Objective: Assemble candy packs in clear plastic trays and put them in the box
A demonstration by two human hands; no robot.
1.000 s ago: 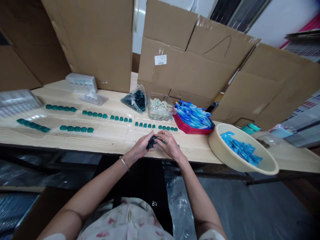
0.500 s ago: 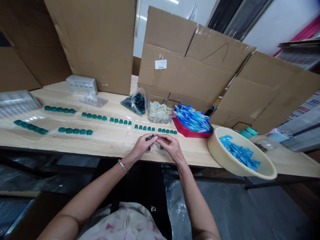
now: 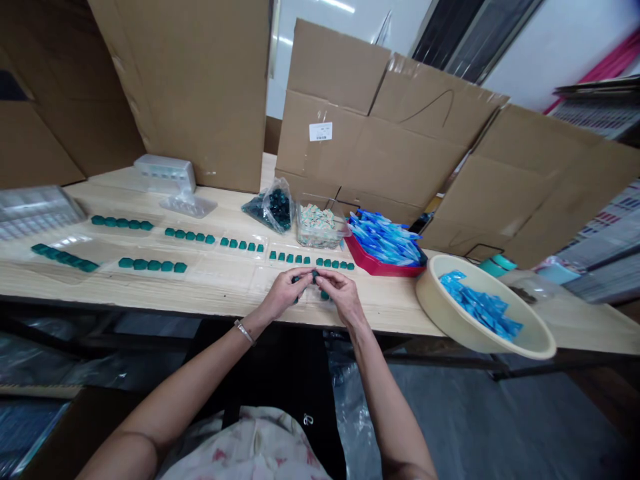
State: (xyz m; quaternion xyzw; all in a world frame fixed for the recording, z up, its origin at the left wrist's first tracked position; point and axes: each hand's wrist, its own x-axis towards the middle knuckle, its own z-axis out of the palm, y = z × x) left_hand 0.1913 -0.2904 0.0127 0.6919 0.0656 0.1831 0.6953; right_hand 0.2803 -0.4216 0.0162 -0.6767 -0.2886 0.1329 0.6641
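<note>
My left hand [image 3: 286, 292] and my right hand [image 3: 342, 293] meet over the table's front part, fingers pinched together. Between the fingertips shows a small dark green piece [image 3: 315, 275], gripped from both sides. More dark green shows under the left fingers, partly hidden. Below the right fingers another green piece [image 3: 325, 295] is partly covered. Just beyond the hands lies a short row of green faceted pieces [image 3: 335, 263] in a clear tray. Further rows of green pieces [image 3: 153, 265] sit in clear trays to the left.
Behind the trays stand a bag of dark green pieces [image 3: 277, 208], a clear box of pale bits [image 3: 320, 230] and a red tray [image 3: 367, 265] of blue packets. A cream basin [image 3: 430, 300] with blue packets overhangs the right front edge. Cardboard [image 3: 345, 150] walls the back.
The dark green piece between the fingertips now shows more plainly. Both hands stay almost in place, and the view has shifted slightly.
</note>
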